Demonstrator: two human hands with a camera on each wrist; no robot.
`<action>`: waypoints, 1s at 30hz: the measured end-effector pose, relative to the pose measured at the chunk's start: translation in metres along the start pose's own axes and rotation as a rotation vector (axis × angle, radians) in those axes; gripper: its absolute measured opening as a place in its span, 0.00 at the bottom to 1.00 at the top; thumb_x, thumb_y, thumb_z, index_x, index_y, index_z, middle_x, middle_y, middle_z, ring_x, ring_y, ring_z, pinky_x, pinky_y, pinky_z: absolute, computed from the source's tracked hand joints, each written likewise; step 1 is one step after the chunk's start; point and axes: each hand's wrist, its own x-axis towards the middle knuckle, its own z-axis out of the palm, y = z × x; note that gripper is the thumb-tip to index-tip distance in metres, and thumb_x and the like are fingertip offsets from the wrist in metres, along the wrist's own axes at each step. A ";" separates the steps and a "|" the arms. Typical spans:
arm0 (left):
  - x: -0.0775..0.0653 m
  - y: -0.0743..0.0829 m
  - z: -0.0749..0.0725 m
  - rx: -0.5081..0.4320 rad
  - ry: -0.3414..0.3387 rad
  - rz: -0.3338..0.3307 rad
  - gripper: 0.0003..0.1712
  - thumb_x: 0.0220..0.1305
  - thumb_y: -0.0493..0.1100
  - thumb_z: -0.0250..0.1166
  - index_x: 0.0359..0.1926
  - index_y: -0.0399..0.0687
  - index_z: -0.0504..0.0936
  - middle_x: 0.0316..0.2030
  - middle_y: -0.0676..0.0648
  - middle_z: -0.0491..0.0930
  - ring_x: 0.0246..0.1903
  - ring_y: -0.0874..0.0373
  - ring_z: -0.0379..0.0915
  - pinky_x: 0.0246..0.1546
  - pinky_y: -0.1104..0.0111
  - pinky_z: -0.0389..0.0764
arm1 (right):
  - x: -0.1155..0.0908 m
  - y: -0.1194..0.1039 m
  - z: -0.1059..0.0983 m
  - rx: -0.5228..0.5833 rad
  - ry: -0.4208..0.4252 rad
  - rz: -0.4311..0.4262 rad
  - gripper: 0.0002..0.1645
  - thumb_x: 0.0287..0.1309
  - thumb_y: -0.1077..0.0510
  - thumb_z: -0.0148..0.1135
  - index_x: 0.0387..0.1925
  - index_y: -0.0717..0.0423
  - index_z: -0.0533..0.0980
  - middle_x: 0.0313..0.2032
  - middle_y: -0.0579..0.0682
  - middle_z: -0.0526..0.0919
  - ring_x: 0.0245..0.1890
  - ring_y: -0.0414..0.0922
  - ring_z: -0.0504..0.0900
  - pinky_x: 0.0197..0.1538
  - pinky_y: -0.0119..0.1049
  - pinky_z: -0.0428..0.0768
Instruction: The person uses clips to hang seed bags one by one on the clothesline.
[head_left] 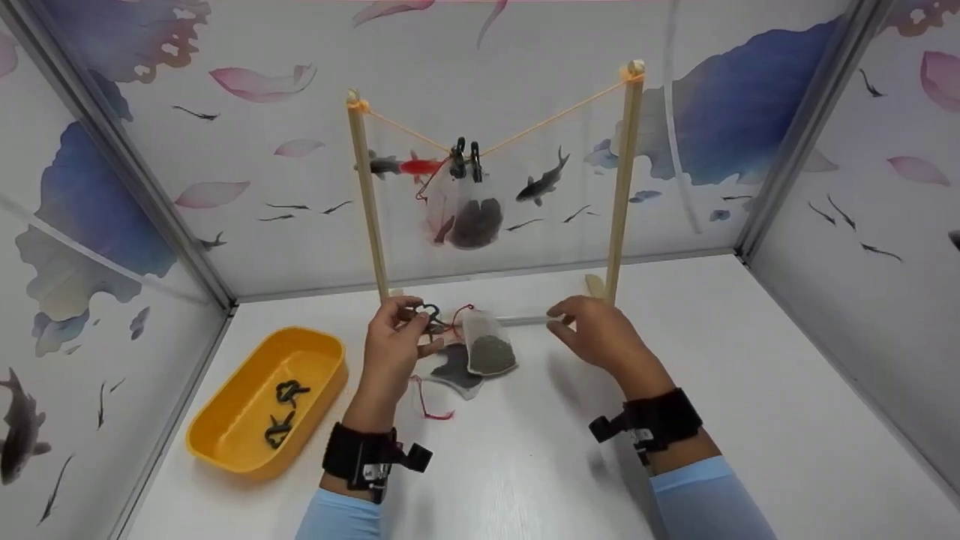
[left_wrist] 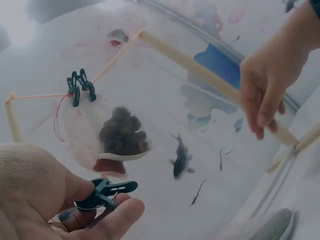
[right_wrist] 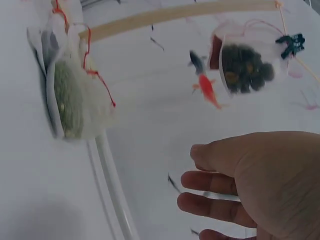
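Observation:
My left hand (head_left: 394, 334) pinches a dark green spring clip (left_wrist: 105, 194) between thumb and fingers. The right hand (head_left: 604, 337) hovers over the table with loosely bent fingers and nothing in them. Between the hands lie a pale drawstring bag with greenish filling (head_left: 491, 352) and, partly under it, a bag with dark grey filling (head_left: 454, 367); both have red cords. Ahead, a see-through bag of dark lumps (head_left: 478, 223) hangs by two clips (head_left: 466, 159) from a sagging orange cord (head_left: 559, 116), with a reddish-brown piece showing at its side.
Two upright wooden posts (head_left: 624, 180) carry the cord, and a pale bar (head_left: 521, 321) runs low between them. A yellow tray (head_left: 217, 459) with two more clips (head_left: 279, 431) stands to the left. Printed panels (head_left: 465, 45) enclose the white table (head_left: 525, 480).

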 end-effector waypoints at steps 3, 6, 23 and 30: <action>-0.002 -0.003 0.014 0.007 -0.006 0.006 0.10 0.82 0.33 0.65 0.59 0.39 0.81 0.47 0.41 0.79 0.43 0.51 0.92 0.41 0.65 0.95 | -0.003 -0.020 0.002 0.008 0.055 -0.098 0.19 0.79 0.49 0.73 0.62 0.53 0.90 0.57 0.53 0.94 0.55 0.53 0.94 0.60 0.56 0.90; -0.005 -0.008 0.029 0.014 0.005 0.008 0.07 0.79 0.33 0.69 0.53 0.37 0.82 0.44 0.42 0.81 0.39 0.52 0.92 0.39 0.65 0.95 | -0.008 -0.033 0.003 0.018 0.110 -0.186 0.21 0.76 0.47 0.76 0.62 0.52 0.89 0.57 0.51 0.95 0.53 0.51 0.95 0.59 0.54 0.91; -0.019 -0.028 0.068 0.005 0.008 0.017 0.05 0.81 0.36 0.71 0.50 0.40 0.88 0.47 0.45 0.88 0.48 0.58 0.84 0.46 0.70 0.86 | -0.014 -0.059 0.028 0.036 0.260 -0.511 0.28 0.58 0.51 0.91 0.55 0.58 0.89 0.47 0.53 0.96 0.40 0.50 0.93 0.41 0.43 0.91; -0.020 -0.028 0.069 -0.062 0.008 0.006 0.05 0.82 0.38 0.70 0.50 0.40 0.85 0.43 0.48 0.86 0.45 0.59 0.86 0.45 0.67 0.88 | -0.013 -0.059 0.027 0.072 0.222 -0.467 0.23 0.62 0.52 0.88 0.54 0.55 0.89 0.47 0.50 0.95 0.42 0.47 0.92 0.43 0.42 0.91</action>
